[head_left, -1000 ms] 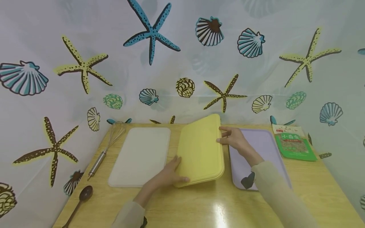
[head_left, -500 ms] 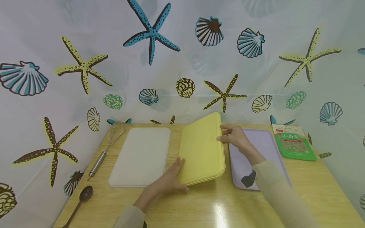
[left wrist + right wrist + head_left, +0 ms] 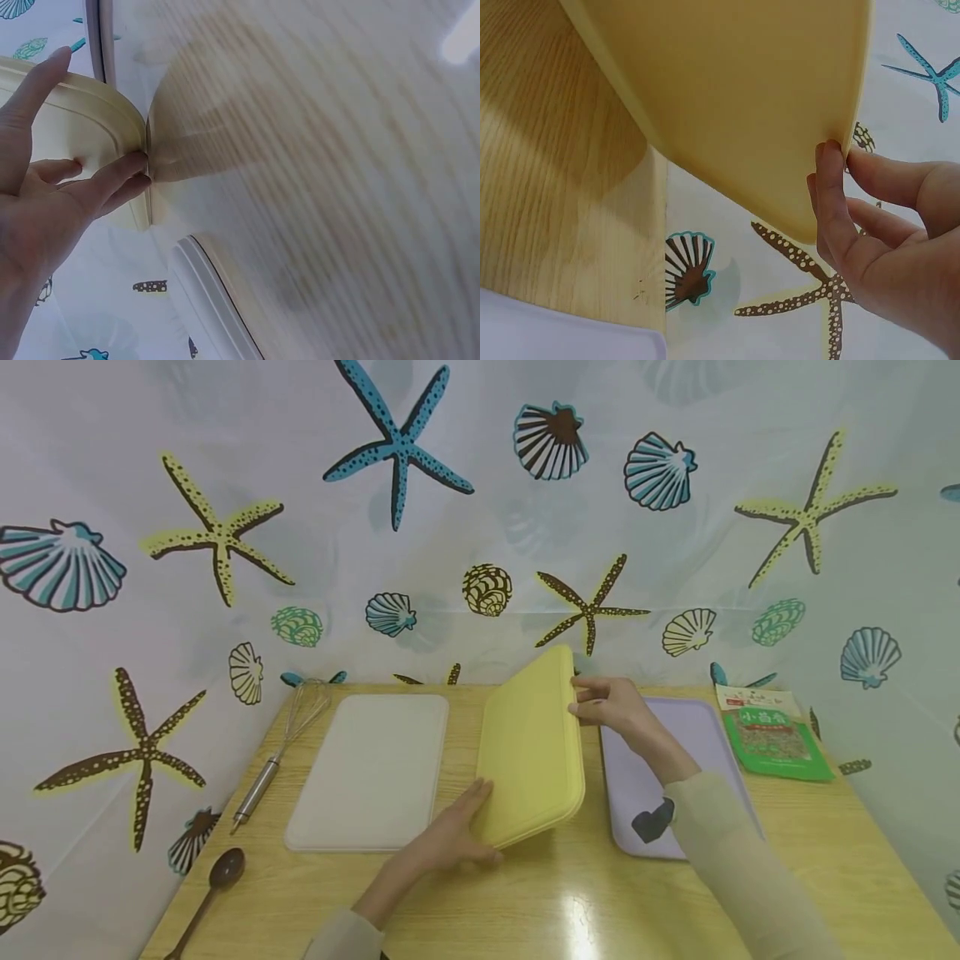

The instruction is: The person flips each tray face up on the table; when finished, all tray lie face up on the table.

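Observation:
A yellow tray (image 3: 529, 747) stands tilted over the middle of the table, its right side raised and its lower left edge down near the tabletop. My right hand (image 3: 618, 710) pinches the raised right edge near the far corner; in the right wrist view the thumb and fingers (image 3: 832, 176) lie on opposite sides of the rim. At the near left corner my left hand (image 3: 446, 837) touches the tray, fingers spread. In the left wrist view its fingertips (image 3: 141, 159) are right at the lower edge, and the thumb overlaps the rim.
A white rectangular board or tray (image 3: 371, 772) lies to the left and a purple tray (image 3: 701, 739) to the right. A whisk (image 3: 270, 764) and dark brown spoon (image 3: 225, 870) lie farther left. A green seasoning packet (image 3: 776, 739) is at the back right. A patterned curtain (image 3: 480, 485) surrounds the table.
The tray's right side has tipped higher and steeper, with my right hand rising slightly along with it. My left hand has shifted a little to the right with the lower edge.

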`<action>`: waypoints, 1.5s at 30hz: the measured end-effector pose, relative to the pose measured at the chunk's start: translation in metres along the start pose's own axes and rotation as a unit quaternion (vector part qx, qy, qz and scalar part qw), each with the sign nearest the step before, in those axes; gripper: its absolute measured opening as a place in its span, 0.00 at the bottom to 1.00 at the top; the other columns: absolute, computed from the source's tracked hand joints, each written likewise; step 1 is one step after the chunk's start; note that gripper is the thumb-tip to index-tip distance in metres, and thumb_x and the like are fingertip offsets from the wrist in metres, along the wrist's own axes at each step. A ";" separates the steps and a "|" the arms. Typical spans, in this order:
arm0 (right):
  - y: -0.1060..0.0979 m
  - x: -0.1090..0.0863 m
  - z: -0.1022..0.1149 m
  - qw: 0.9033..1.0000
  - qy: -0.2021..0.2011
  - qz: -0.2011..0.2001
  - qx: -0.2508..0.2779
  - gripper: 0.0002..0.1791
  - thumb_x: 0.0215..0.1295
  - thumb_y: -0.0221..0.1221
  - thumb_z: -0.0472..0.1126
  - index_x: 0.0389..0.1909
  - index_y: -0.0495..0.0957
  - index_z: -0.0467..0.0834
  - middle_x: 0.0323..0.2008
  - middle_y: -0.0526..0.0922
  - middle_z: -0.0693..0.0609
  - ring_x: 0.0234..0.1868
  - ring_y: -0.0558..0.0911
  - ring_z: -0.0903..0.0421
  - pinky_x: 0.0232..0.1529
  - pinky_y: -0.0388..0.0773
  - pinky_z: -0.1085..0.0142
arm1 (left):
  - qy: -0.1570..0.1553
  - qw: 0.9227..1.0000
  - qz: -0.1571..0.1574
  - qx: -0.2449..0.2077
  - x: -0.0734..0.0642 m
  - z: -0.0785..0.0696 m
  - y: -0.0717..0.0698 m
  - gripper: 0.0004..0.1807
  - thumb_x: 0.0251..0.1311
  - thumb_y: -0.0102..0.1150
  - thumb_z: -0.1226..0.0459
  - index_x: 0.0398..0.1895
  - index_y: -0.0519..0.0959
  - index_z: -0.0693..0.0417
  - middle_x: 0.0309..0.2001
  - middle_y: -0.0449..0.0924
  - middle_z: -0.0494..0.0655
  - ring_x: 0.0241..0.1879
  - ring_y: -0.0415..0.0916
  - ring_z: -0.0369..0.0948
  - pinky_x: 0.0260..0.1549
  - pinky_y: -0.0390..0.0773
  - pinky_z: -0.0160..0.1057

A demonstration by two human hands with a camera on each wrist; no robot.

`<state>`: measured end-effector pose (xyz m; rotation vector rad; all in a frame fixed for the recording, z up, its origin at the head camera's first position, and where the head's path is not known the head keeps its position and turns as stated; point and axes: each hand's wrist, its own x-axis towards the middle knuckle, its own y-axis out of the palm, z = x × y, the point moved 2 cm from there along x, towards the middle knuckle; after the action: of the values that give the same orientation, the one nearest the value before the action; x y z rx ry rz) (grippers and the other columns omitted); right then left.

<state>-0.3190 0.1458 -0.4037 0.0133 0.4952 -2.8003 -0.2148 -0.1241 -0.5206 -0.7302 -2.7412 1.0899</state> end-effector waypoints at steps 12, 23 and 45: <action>0.006 0.000 0.022 0.999 -0.003 -0.020 0.040 0.30 0.60 0.64 0.32 0.64 0.70 0.35 0.50 0.77 0.34 0.38 0.82 0.56 0.48 0.82 0.58 | 0.046 0.999 -0.007 -0.022 -0.005 -0.019 0.006 0.60 0.47 0.75 0.61 0.77 0.42 0.49 0.75 0.45 0.60 0.72 0.46 0.59 0.67 0.52 0.59; 0.017 -0.003 0.042 0.998 -0.017 -0.018 0.054 0.31 0.58 0.66 0.35 0.64 0.70 0.37 0.50 0.78 0.36 0.35 0.84 0.55 0.46 0.82 0.58 | 0.027 0.998 -0.031 -0.054 -0.006 -0.035 0.022 0.59 0.46 0.72 0.69 0.77 0.42 0.50 0.72 0.52 0.66 0.53 0.74 0.63 0.45 0.82 0.48; 0.040 0.001 0.057 0.993 -0.018 0.009 0.113 0.34 0.57 0.66 0.29 0.65 0.68 0.36 0.48 0.73 0.36 0.36 0.82 0.51 0.36 0.85 0.58 | -0.019 0.985 -0.081 -0.151 -0.018 -0.070 0.040 0.58 0.43 0.56 0.78 0.77 0.37 0.52 0.73 0.48 0.67 0.56 0.68 0.69 0.41 0.84 0.46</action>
<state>-0.3063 0.0906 -0.3638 0.0141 0.1666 -2.8174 -0.1643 -0.0644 -0.4944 -0.5076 -2.9718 0.6723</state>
